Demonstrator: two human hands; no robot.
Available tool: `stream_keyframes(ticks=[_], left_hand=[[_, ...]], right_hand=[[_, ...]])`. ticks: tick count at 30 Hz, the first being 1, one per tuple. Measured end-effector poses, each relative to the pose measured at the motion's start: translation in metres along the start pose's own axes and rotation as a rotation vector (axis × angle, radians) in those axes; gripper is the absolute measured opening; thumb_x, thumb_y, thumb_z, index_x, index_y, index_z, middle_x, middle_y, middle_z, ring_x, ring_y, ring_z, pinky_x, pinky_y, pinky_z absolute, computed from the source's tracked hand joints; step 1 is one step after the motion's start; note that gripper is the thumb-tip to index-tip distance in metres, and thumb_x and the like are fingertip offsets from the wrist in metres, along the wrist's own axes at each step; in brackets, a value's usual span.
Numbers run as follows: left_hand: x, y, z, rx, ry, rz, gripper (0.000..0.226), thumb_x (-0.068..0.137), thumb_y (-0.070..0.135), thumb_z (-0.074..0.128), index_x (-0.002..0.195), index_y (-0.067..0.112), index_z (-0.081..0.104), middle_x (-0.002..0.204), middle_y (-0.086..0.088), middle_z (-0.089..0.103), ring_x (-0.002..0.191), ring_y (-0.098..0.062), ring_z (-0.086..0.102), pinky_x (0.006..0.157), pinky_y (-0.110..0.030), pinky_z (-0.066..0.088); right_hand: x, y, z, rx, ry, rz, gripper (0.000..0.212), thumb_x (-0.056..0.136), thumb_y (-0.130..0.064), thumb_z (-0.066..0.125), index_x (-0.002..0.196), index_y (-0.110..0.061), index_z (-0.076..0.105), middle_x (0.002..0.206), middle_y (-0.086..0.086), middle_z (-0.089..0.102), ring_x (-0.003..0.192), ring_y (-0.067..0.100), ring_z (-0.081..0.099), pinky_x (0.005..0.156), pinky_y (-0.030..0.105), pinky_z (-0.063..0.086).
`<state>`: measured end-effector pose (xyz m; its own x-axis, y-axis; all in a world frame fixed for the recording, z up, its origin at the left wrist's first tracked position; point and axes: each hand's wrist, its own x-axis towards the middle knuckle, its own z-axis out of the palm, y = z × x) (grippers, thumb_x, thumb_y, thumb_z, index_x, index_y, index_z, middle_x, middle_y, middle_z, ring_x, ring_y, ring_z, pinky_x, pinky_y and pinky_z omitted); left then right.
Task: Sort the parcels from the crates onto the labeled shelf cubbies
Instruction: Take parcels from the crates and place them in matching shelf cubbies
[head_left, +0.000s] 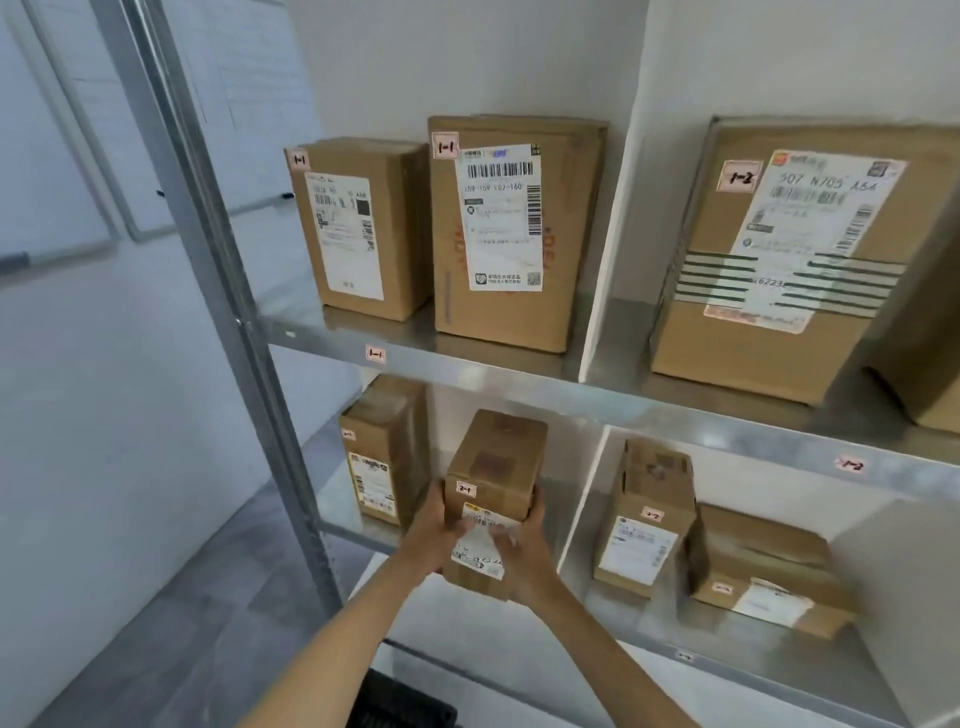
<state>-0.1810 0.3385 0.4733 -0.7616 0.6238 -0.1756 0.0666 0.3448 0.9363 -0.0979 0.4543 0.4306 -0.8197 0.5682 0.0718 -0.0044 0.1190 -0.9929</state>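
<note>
A small brown cardboard parcel tagged "2-1" is held upright at the front of the lower left cubby. My left hand grips its left side and my right hand grips its right front, partly covering the white shipping label. Another parcel with a pink tag stands in that cubby to the left. The cubby's shelf edge label is hidden behind my arms.
The upper left cubby, labeled "1-1", holds two boxes. The upper right cubby has a large "1-2" box. The lower right cubby holds two "2-2" parcels. A metal shelf post stands left; a dark crate sits below.
</note>
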Motion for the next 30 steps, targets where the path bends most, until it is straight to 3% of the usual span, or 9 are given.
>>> stream_keyframes(ticks=[3, 6, 9, 13, 18, 22, 25, 28, 30], left_hand=[[0.016, -0.004, 0.010, 0.036, 0.021, -0.027, 0.055, 0.090, 0.012, 0.059, 0.133, 0.028, 0.029, 0.127, 0.002, 0.056, 0.122, -0.020, 0.052, 0.105, -0.046, 0.043], [0.031, -0.012, 0.014, 0.103, 0.065, -0.027, 0.049, 0.088, 0.019, 0.061, 0.125, 0.032, 0.031, 0.116, 0.006, 0.059, 0.112, -0.018, 0.058, 0.098, -0.044, 0.049], [0.053, -0.028, 0.016, 0.112, 0.062, -0.012, 0.053, 0.085, 0.029, 0.061, 0.126, 0.038, 0.028, 0.115, 0.010, 0.057, 0.111, -0.015, 0.058, 0.095, -0.044, 0.051], [0.057, -0.012, 0.020, 0.090, 0.050, 0.012, 0.052, 0.090, 0.014, 0.057, 0.133, 0.021, 0.027, 0.118, 0.001, 0.055, 0.114, -0.018, 0.056, 0.097, -0.039, 0.051], [0.062, -0.005, 0.022, 0.132, 0.039, 0.014, 0.048, 0.093, 0.010, 0.053, 0.132, 0.019, 0.027, 0.117, 0.003, 0.053, 0.114, -0.013, 0.054, 0.079, -0.013, 0.051], [0.051, 0.003, 0.024, 0.172, 0.057, -0.008, 0.054, 0.094, 0.017, 0.053, 0.138, 0.021, 0.022, 0.129, 0.003, 0.050, 0.122, -0.016, 0.051, 0.096, -0.026, 0.047], [0.033, 0.013, 0.023, 0.160, 0.173, -0.017, 0.068, 0.092, 0.023, 0.056, 0.145, 0.027, 0.013, 0.142, 0.004, 0.041, 0.132, -0.021, 0.042, 0.105, -0.037, 0.040], [-0.002, 0.028, 0.015, 0.091, 0.227, 0.005, 0.067, 0.092, 0.018, 0.054, 0.146, 0.015, 0.015, 0.145, -0.003, 0.038, 0.135, -0.024, 0.037, 0.110, -0.041, 0.034], [-0.031, 0.033, 0.005, 0.089, 0.273, 0.032, 0.061, 0.094, 0.021, 0.051, 0.146, 0.013, 0.020, 0.147, -0.004, 0.038, 0.136, -0.023, 0.037, 0.112, -0.040, 0.032]], right_hand=[[0.008, 0.006, -0.003, -0.051, 0.002, 0.045, 0.123, 0.055, -0.084, 0.056, 0.143, -0.015, 0.004, 0.134, 0.007, 0.045, 0.112, 0.014, 0.056, 0.080, 0.011, 0.050], [0.017, 0.012, -0.004, -0.139, -0.001, 0.072, 0.069, 0.088, -0.035, 0.060, 0.135, -0.022, 0.012, 0.131, 0.002, 0.047, 0.114, 0.011, 0.056, 0.080, 0.009, 0.049], [0.030, 0.016, -0.005, -0.137, -0.001, 0.089, 0.063, 0.094, -0.012, 0.053, 0.137, -0.023, 0.009, 0.124, -0.006, 0.049, 0.105, 0.005, 0.058, 0.078, 0.012, 0.050], [0.045, 0.020, -0.007, -0.140, 0.010, 0.125, 0.070, 0.094, -0.008, 0.052, 0.145, -0.014, 0.005, 0.122, -0.004, 0.049, 0.107, 0.011, 0.057, 0.074, 0.010, 0.051], [0.050, 0.016, -0.007, -0.164, 0.037, 0.157, 0.072, 0.094, -0.012, 0.053, 0.148, -0.014, 0.006, 0.131, 0.000, 0.044, 0.111, 0.013, 0.053, 0.077, 0.012, 0.051], [0.039, 0.006, -0.002, -0.213, 0.076, 0.191, 0.075, 0.093, -0.024, 0.054, 0.149, -0.017, 0.004, 0.141, 0.006, 0.041, 0.127, 0.027, 0.048, 0.098, 0.036, 0.048], [0.021, -0.009, 0.001, -0.297, 0.086, 0.242, 0.080, 0.094, -0.033, 0.052, 0.149, -0.012, -0.002, 0.148, 0.007, 0.034, 0.134, 0.030, 0.040, 0.104, 0.041, 0.042], [-0.007, -0.016, 0.003, -0.278, 0.064, 0.231, 0.081, 0.090, -0.051, 0.047, 0.149, -0.016, 0.004, 0.152, 0.005, 0.026, 0.138, 0.029, 0.034, 0.109, 0.047, 0.037], [-0.027, -0.024, 0.004, -0.253, 0.065, 0.199, 0.076, 0.091, -0.050, 0.047, 0.148, -0.021, 0.006, 0.151, 0.003, 0.027, 0.136, 0.026, 0.035, 0.110, 0.047, 0.035]])
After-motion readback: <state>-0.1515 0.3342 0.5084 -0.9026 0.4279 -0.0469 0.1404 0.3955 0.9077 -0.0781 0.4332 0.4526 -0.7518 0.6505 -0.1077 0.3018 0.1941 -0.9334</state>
